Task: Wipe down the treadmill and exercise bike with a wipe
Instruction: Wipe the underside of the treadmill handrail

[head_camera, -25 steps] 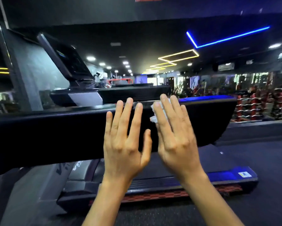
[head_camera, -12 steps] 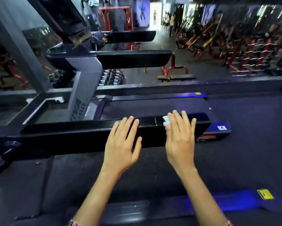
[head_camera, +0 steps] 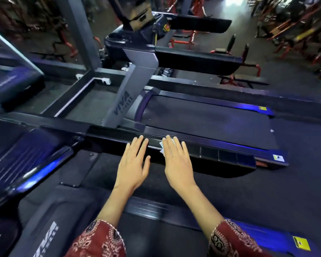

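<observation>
Work in progress on the treadmill handrail point(head_camera: 211, 152). The right hand point(head_camera: 176, 161) lies flat with straight fingers, pressing the white wipe point(head_camera: 161, 147) onto the rail's top face, well short of its free end; nothing is clenched. The left hand point(head_camera: 132, 164) rests open on the same rail just beside it, holding nothing. Judgement: the task is at an early stage. The rail's end section, the uprights and the belt point(head_camera: 211, 119) appear outstanding. No exercise bike can be identified in view.
</observation>
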Demonstrator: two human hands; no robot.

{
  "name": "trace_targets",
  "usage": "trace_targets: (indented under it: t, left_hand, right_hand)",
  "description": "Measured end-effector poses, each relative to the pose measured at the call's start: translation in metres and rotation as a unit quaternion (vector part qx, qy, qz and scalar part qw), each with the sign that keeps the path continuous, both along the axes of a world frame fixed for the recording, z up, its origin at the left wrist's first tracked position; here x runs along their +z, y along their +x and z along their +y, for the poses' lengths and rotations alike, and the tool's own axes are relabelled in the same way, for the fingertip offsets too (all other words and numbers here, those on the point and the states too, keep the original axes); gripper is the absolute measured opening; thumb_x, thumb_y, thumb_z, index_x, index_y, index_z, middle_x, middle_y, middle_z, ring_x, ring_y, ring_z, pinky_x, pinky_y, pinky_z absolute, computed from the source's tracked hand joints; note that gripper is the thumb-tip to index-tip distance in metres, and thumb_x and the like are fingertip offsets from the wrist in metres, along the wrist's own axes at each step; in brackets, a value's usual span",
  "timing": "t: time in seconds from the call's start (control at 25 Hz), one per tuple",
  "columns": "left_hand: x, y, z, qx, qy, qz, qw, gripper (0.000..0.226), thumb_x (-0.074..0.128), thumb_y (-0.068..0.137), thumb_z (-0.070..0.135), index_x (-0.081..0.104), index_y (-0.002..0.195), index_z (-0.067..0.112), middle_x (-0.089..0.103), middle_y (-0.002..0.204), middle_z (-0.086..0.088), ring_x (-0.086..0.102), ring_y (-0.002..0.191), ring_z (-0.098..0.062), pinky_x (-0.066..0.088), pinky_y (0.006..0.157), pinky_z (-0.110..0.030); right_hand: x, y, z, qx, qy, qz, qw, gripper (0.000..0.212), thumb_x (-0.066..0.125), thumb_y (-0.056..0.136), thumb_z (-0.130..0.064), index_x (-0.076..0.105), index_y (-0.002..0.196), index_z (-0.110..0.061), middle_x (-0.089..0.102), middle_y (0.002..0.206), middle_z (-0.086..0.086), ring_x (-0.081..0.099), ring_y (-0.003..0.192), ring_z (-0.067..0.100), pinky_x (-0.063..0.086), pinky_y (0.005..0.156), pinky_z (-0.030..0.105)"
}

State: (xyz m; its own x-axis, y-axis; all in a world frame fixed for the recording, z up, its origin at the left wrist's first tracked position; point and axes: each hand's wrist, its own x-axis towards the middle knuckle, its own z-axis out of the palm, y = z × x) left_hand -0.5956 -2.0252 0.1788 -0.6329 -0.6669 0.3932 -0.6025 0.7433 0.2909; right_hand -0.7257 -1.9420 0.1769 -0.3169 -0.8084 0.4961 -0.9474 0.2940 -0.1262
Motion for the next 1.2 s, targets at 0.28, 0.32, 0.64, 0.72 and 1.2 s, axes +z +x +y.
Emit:
trace_targets:
  t: [0.28,0.32,0.64,0.72,1.2]
  left_hand:
    - [0.005,0.042,-0.029,0.085,0.020,-0.026,0.996,0.054,0.039,0.090,0.028,0.046,0.138,0.002,0.044,0.144,-0.017,0.040,0.133,-0.035,0.015,0.115,-0.035]
    - [0.006,0.047,-0.036,0.093,0.018,-0.033,0.995,0.055,0.038,0.090,0.027,0.046,0.138,0.002,0.044,0.143,-0.017,0.040,0.133,-0.035,0.018,0.115,-0.037]
    - [0.011,0.094,-0.068,0.152,0.038,-0.067,0.985,0.055,0.039,0.083,0.022,0.053,0.131,-0.002,0.052,0.134,-0.021,0.051,0.124,-0.039,0.025,0.107,-0.047]
    - [0.016,0.117,-0.068,0.189,0.033,-0.056,0.980,0.053,0.042,0.082,0.020,0.054,0.128,-0.003,0.055,0.131,-0.023,0.052,0.121,-0.039,0.022,0.112,-0.041]
    - [0.036,0.224,-0.017,0.448,-0.010,-0.118,0.886,0.045,0.042,0.082,0.015,0.062,0.113,-0.010,0.064,0.111,-0.025,0.060,0.106,-0.045,0.027,0.104,-0.045]
  right_hand:
    - [0.006,0.035,-0.052,0.110,0.010,0.012,0.994,0.068,0.068,0.059,0.016,0.057,0.126,0.005,0.057,0.130,0.021,0.054,0.121,0.039,0.032,0.103,0.049]
    - [0.006,0.039,-0.062,0.123,0.007,0.016,0.992,0.060,0.060,0.066,0.015,0.058,0.125,0.005,0.058,0.129,0.022,0.055,0.119,0.040,0.033,0.102,0.049]
    - [0.013,0.087,-0.137,0.245,0.076,0.007,0.967,0.055,0.050,0.071,0.007,0.055,0.126,0.008,0.055,0.131,0.025,0.055,0.120,0.041,0.044,0.098,0.054]
    - [0.017,0.098,-0.158,0.288,0.072,-0.011,0.955,0.058,0.060,0.070,0.015,0.054,0.127,0.008,0.054,0.132,0.024,0.053,0.121,0.042,0.043,0.100,0.055]
    - [0.009,0.251,-0.172,0.577,0.025,-0.153,0.802,0.034,0.039,0.097,-0.015,0.064,0.113,0.001,0.066,0.113,0.012,0.057,0.107,0.028,0.035,0.104,0.041]
